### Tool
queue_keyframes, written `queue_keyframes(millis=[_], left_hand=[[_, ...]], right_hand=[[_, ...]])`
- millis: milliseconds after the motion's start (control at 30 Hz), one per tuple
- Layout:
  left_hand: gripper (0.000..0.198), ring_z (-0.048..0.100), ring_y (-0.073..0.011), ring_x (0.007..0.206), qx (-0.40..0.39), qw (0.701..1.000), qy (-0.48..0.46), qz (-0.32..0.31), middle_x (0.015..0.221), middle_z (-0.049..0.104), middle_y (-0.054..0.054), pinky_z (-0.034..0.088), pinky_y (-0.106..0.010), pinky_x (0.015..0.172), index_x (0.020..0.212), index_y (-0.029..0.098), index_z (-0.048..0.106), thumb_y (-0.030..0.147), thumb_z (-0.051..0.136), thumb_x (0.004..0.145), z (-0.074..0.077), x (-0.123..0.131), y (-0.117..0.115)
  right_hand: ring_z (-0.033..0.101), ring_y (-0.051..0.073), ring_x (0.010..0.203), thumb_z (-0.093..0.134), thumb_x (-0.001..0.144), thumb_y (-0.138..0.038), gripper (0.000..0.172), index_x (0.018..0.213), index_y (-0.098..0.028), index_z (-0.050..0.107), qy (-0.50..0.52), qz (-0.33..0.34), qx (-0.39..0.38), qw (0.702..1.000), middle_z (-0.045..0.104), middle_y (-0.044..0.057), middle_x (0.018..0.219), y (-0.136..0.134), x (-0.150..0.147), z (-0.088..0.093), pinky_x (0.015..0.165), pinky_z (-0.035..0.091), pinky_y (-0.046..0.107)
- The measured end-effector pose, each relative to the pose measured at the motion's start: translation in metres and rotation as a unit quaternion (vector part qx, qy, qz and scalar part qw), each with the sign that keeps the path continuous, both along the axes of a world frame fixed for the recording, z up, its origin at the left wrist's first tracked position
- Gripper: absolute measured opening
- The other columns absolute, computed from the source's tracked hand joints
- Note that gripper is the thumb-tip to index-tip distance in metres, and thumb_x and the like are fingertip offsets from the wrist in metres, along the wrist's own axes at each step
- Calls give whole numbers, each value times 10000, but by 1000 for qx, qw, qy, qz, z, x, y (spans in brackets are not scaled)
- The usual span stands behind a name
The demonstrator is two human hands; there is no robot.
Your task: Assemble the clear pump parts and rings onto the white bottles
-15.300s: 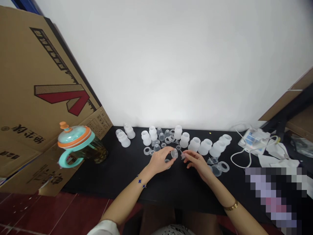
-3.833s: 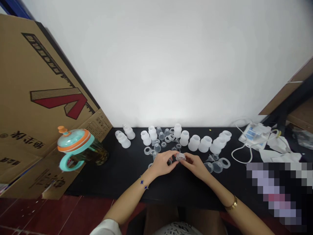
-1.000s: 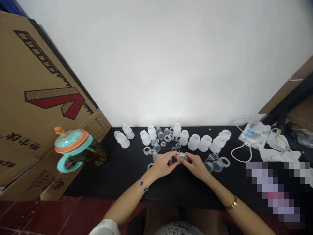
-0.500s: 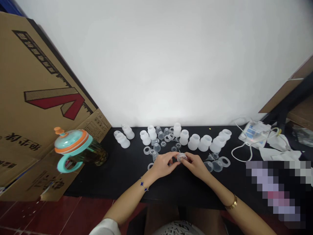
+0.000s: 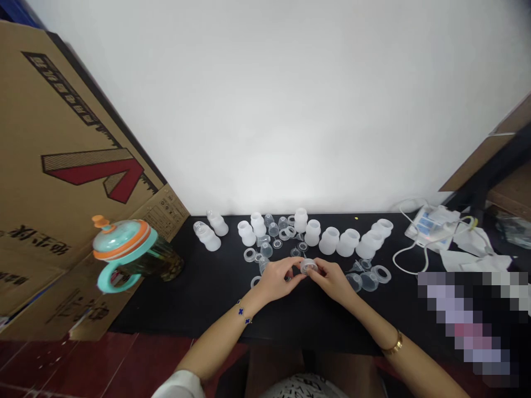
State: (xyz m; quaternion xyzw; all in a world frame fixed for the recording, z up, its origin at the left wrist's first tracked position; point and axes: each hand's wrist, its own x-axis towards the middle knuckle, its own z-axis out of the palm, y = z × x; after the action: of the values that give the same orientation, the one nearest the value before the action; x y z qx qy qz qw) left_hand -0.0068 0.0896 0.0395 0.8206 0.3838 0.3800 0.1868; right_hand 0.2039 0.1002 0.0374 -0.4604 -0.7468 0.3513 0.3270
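Note:
Between my two hands is a white bottle collar ring (image 5: pixel 308 266), with what looks like a clear nipple in it. My left hand (image 5: pixel 279 277) pinches the ring's left side with thumb and fingers. On its right side my right hand (image 5: pixel 332 279) grips it, the thumb pressed inside the ring. Beyond the hands stand several open frosted baby bottles (image 5: pixel 330 241) in a loose row. Loose clear domed caps (image 5: pixel 368 281) and a flat white ring (image 5: pixel 380 274) lie right of my right hand. More nipples (image 5: pixel 273 229) and rings (image 5: pixel 249 255) lie behind my left hand, partly hidden by it.
Two bottles with clear tops (image 5: pixel 207 236) stand at the back left. A large teal-lidded jug (image 5: pixel 136 254) is by a cardboard box (image 5: pixel 74 166) at the left. White cable (image 5: pixel 425 257) and crumpled paper (image 5: pixel 475 262) lie at the right. A white wall (image 5: pixel 290 110) rises behind the black table (image 5: pixel 199 309).

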Motion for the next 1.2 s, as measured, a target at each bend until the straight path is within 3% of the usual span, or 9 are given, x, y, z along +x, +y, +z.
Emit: queue_keyframes(millis=[767,1000,1200], left_hand=[[338,616,-105,609,8,1000,-7,13,994,727,-30,548,-253,633,1238,227,587,331,622,918,-1,2,-1],[349,607,-97,625,1,1000,-7,21,991,698,-25,539,-240,630,1263,233,574,298,603,922,2,3,-1],[354,599,-99,630,0,1000,-6,10,1012,687,-33,525,-240,628,1269,236,567,279,594,919,3,3,-2]], right_hand=[[399,127,585,525,941,-409,309,729,-187,565,15,7,-11,1000,426,-44,614,1,1,-1,541,283,254],[478,135,610,522,957,-490,354,904,-172,670,55,38,-57,996,535,-17,690,1,1,4,536,355,239],[469,132,591,558,925,-519,385,839,-161,669,63,34,-69,995,509,-19,664,3,1,4,518,360,241]])
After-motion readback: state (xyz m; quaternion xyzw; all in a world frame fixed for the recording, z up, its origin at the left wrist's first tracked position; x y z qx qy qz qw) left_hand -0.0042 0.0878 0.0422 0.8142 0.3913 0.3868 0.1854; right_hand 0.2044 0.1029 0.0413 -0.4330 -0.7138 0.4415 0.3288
